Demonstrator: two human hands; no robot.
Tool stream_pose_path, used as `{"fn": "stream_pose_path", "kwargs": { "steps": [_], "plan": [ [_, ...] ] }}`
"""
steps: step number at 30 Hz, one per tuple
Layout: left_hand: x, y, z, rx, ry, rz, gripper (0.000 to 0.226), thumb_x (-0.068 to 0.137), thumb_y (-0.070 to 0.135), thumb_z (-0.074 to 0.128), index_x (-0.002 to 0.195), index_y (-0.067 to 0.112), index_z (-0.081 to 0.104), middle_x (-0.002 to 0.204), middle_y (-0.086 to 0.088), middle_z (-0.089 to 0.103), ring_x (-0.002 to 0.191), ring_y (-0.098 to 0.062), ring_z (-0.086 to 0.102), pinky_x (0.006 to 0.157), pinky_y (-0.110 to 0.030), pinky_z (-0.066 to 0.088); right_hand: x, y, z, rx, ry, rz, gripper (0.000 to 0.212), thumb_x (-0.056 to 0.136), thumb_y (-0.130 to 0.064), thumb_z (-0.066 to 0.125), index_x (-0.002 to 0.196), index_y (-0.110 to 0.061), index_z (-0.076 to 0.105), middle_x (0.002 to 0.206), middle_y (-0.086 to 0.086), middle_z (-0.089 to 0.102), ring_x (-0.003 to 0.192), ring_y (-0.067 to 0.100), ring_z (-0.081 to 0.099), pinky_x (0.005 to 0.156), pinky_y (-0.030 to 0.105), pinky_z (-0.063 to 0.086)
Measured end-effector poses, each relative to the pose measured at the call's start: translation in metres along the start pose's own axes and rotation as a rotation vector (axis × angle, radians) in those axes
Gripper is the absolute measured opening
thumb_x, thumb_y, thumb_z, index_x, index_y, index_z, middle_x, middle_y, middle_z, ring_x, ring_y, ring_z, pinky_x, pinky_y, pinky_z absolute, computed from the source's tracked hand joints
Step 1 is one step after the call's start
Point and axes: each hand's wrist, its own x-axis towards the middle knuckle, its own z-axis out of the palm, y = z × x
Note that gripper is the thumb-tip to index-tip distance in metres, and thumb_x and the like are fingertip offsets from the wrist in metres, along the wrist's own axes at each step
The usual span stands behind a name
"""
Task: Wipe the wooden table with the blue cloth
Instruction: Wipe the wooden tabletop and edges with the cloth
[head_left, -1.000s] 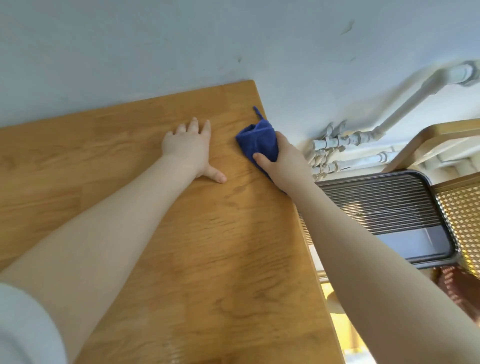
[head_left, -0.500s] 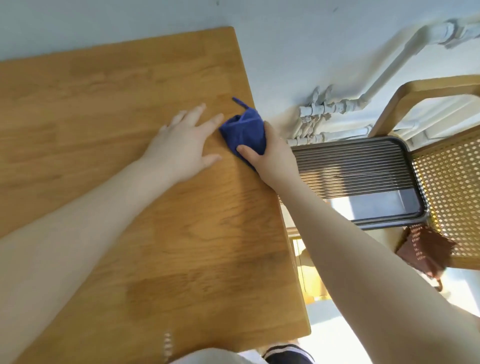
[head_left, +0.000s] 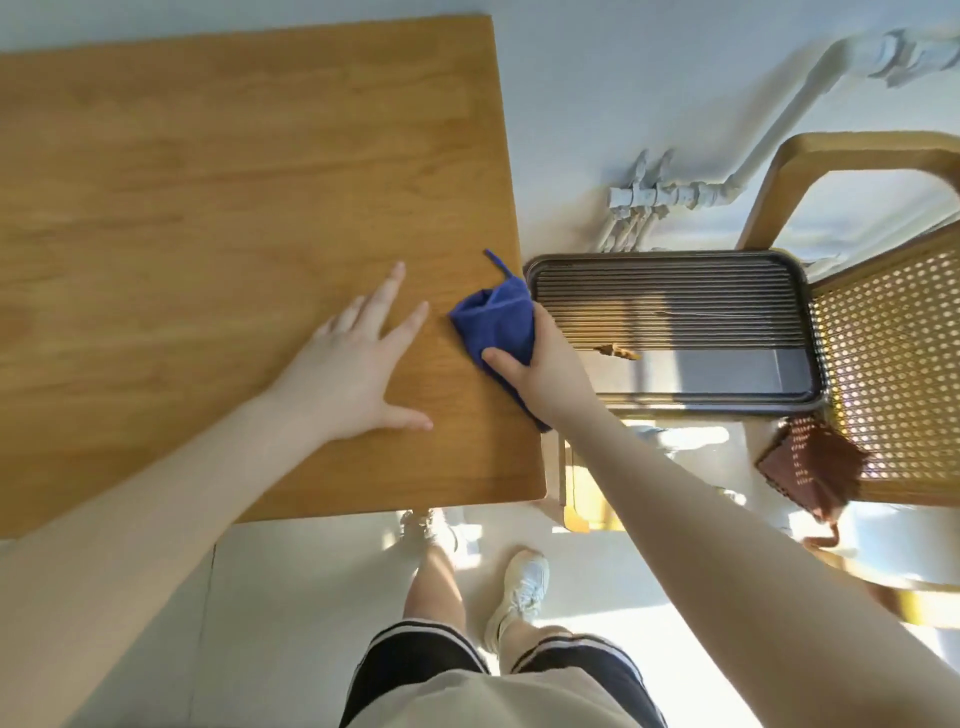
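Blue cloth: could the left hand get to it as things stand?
Probably yes. The left hand lies flat and empty on the table, fingers pointing at the cloth, with only bare wood between them. The right hand already grips the cloth's near side.

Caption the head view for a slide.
Right hand presses blue cloth at wooden table edge; left hand lies flat beside it.

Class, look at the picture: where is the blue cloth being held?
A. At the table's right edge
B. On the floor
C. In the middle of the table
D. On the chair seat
A: the right hand presses the blue cloth at the right edge of the wooden table.
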Motion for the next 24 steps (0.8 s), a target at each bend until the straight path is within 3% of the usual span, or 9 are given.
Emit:
{"fn": "stream_pose_path", "kwargs": {
  "steps": [3, 7, 10, 12, 17, 21, 24],
  "plan": [
    [-0.023, 0.001, 0.018, 0.063, -0.044, -0.054, 0.123, 0.06, 0.068, 0.068, 0.149, 0.026, -0.006, 0.153, -0.002, -0.03, 0.144, -0.029, 0.002, 0.115, -0.041, 0.014, -0.006, -0.001, 0.006, -0.132, 0.061, -0.076, 0.078, 0.083, -0.038, 0.064, 0.145, -0.014, 0.023, 0.147, 0.007, 0.035, 0.131, 0.024, 0.037, 0.1, 0.038, 0.039],
    [-0.041, -0.002, 0.047, 0.074, -0.156, -0.111, 0.133, 0.056, 0.069, 0.071, 0.148, 0.024, -0.013, 0.155, 0.002, -0.022, 0.145, -0.027, -0.001, 0.114, -0.042, 0.018, -0.067, 0.023, 0.004, -0.289, -0.074, -0.232, 0.083, 0.086, -0.044, 0.058, 0.147, -0.008, 0.016, 0.156, 0.012, 0.011, 0.142, 0.028, 0.019, 0.11, 0.036, 0.026],
    [-0.041, 0.0, 0.055, 0.066, -0.131, -0.125, 0.135, 0.054, 0.065, 0.075, 0.148, 0.024, -0.014, 0.155, 0.004, -0.024, 0.145, -0.028, -0.002, 0.114, -0.041, 0.018, -0.099, 0.044, 0.002, -0.504, -0.063, -0.455, 0.078, 0.088, -0.06, 0.036, 0.14, -0.002, 0.034, 0.148, 0.02, 0.031, 0.136, 0.034, 0.032, 0.109, 0.045, 0.027],
    [-0.04, 0.0, 0.055, 0.049, -0.112, -0.126, 0.135, 0.054, 0.063, 0.076, 0.148, 0.024, -0.012, 0.155, 0.004, -0.022, 0.145, -0.028, -0.001, 0.114, -0.041, 0.017, -0.098, 0.043, 0.004, -0.747, -0.045, -0.596, 0.075, 0.086, -0.06, 0.032, 0.133, -0.004, 0.046, 0.14, 0.016, 0.045, 0.131, 0.03, 0.042, 0.108, 0.047, 0.029],
    [-0.043, -0.007, 0.064, 0.04, -0.02, -0.078, 0.126, 0.06, 0.064, 0.072, 0.149, 0.025, -0.007, 0.156, 0.008, -0.018, 0.145, -0.027, -0.001, 0.116, -0.039, 0.012, -0.075, 0.009, 0.04, -0.928, -0.188, -0.964, 0.074, 0.074, -0.052, 0.067, 0.132, -0.009, 0.05, 0.137, 0.011, 0.05, 0.127, 0.024, 0.048, 0.109, 0.038, 0.03],
    [-0.058, -0.022, 0.073, 0.051, 0.065, 0.024, 0.122, 0.065, 0.057, 0.071, 0.147, 0.021, -0.01, 0.152, 0.008, -0.02, 0.146, -0.025, 0.0, 0.115, -0.034, -0.002, -0.07, 0.0, 0.056, -0.914, -0.248, -1.042, 0.072, 0.071, -0.046, 0.071, 0.132, -0.011, 0.05, 0.136, 0.008, 0.052, 0.126, 0.023, 0.049, 0.107, 0.039, 0.034],
    [-0.077, -0.044, 0.074, 0.056, 0.084, -0.04, 0.128, 0.062, 0.061, 0.073, 0.147, 0.02, -0.014, 0.155, 0.001, -0.019, 0.146, -0.021, -0.002, 0.114, -0.031, -0.004, -0.069, 0.007, 0.043, -0.897, -0.257, -1.11, 0.07, 0.071, -0.039, 0.072, 0.133, -0.013, 0.05, 0.137, 0.006, 0.052, 0.125, 0.026, 0.05, 0.106, 0.042, 0.034]
  ]
}}
